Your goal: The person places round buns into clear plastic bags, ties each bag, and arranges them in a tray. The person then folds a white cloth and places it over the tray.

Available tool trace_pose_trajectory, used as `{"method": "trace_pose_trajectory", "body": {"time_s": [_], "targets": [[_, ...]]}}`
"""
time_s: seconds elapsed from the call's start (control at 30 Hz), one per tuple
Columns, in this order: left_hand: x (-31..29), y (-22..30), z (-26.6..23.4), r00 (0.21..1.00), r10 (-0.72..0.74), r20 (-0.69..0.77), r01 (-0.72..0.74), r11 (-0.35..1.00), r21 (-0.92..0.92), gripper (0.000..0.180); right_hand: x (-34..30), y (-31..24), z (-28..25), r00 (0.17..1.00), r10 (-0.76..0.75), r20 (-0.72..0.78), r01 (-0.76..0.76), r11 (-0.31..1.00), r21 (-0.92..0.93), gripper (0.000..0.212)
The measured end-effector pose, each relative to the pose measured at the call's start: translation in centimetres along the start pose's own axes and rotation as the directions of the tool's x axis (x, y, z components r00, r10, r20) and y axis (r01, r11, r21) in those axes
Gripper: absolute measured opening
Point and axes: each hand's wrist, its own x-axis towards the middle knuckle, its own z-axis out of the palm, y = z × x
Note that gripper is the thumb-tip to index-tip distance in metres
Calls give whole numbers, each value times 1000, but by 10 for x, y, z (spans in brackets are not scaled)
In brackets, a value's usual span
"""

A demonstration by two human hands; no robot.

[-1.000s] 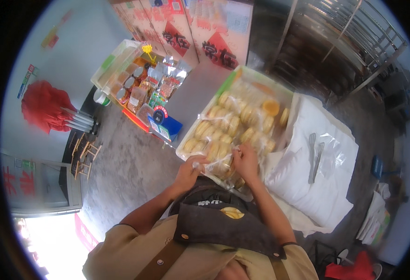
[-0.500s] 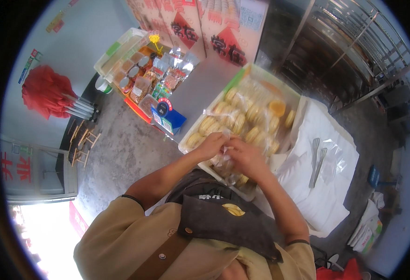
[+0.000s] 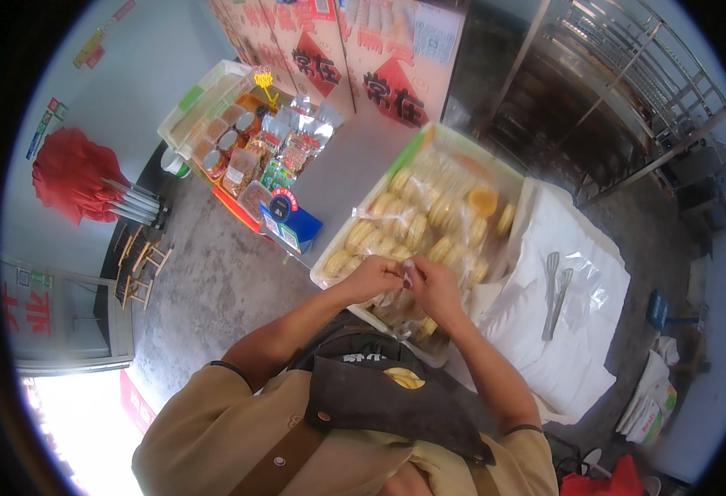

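Both hands meet over the near edge of a large white tray [image 3: 340,258] full of round yellow pastries [image 3: 416,223]. The left hand [image 3: 373,277] and the right hand [image 3: 433,285] sit close together, fingertips nearly touching, and between them they pinch the top of a clear plastic bag [image 3: 402,307]. The bag hangs down from the fingers at the tray's near edge, with a few of the yellow pastries inside it. The fingers of both hands are pressed together on the plastic, not spread.

The tray rests on a grey counter [image 3: 348,169]. Most pastries lie in rows under clear wrapping; one deeper orange one [image 3: 483,201] sits toward the tray's far right corner.

Right of the tray lies a white cloth [image 3: 573,364], and on it a pair of metal tongs [image 3: 554,293] next to crumpled clear plastic. At the counter's far left corner stands another tray [image 3: 189,112] with jars and packets [image 3: 276,153] of snacks. A folded red umbrella [image 3: 69,174] lies on the floor to the left.
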Motion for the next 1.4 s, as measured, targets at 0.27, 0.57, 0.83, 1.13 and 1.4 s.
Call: {"method": "trace_pose_trajectory", "body": {"time_s": [0.27, 0.57, 0.83, 1.13, 1.4], "targets": [[0, 2, 10, 934, -237, -267, 153, 942, -299, 17, -38, 27, 28, 964, 267, 13, -238, 834, 498, 36], [-10, 31, 29, 899, 235, -369, -17, 862, 507, 8, -41, 28, 38, 946, 275, -170, -147, 835, 531, 26], [-15, 34, 12, 936, 142, -323, 14, 900, 436, 15, -23, 18, 16, 952, 276, -134, -201, 890, 408, 20], [-22, 19, 12, 896, 217, -388, -13, 885, 465, 28, -25, 29, 19, 896, 381, -227, -234, 841, 487, 20], [-33, -10, 0, 806, 349, -477, -99, 875, 473, 38, -50, 67, 30, 862, 363, -355, -250, 912, 324, 35]]}}
